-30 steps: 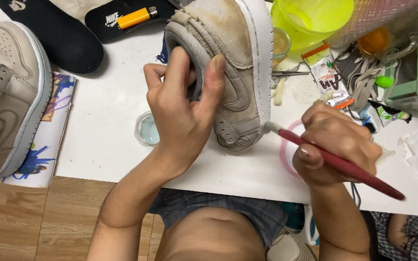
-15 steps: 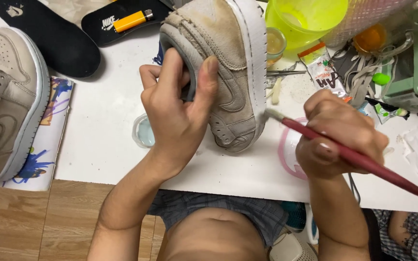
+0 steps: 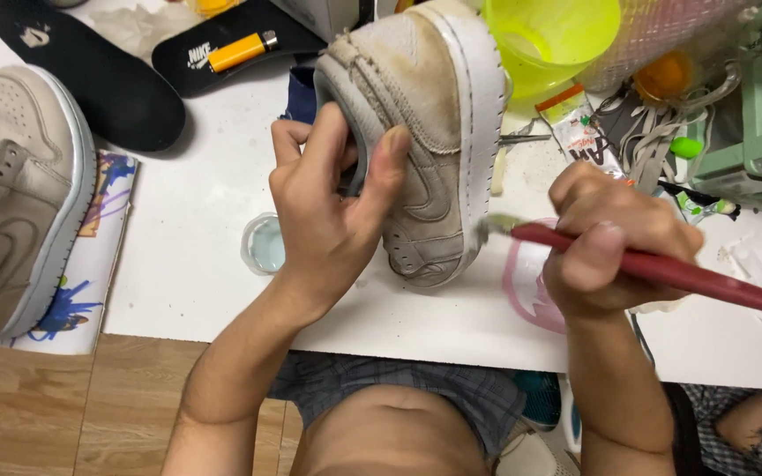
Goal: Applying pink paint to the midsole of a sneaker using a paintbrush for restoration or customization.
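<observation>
Beige sneaker (image 3: 429, 132) sits tipped on its side on the white bench (image 3: 187, 256), white sole edge turned toward the brush side, heel opening toward the person. Left hand (image 3: 328, 220) grips it at the heel: fingers (image 3: 324, 145) hooked inside the collar, thumb pressed on the outer side panel, so clamped on the shoe. Right hand (image 3: 615, 242) is just beside the sneaker's sole, fingers closed around a red-handled brush (image 3: 663, 269); brush tip touches or nearly touches the sole edge, blurred so can't tell which. Under that hand, a pink-rimmed dish (image 3: 526, 291) on the bench. Just on the other side of the sneaker, beside the left wrist, a small clear round cup (image 3: 264, 244). Beyond the sneaker's toe end, a neon-yellow plastic bowl (image 3: 553, 40). Well apart from the sneaker, past the left hand: the matching second sneaker (image 3: 19, 194) lying on a colourful printed sheet (image 3: 90, 264), and two black insoles (image 3: 108, 84), one carrying an orange lighter (image 3: 242, 51). Loose grey laces and small packets are heaped past the right hand.
</observation>
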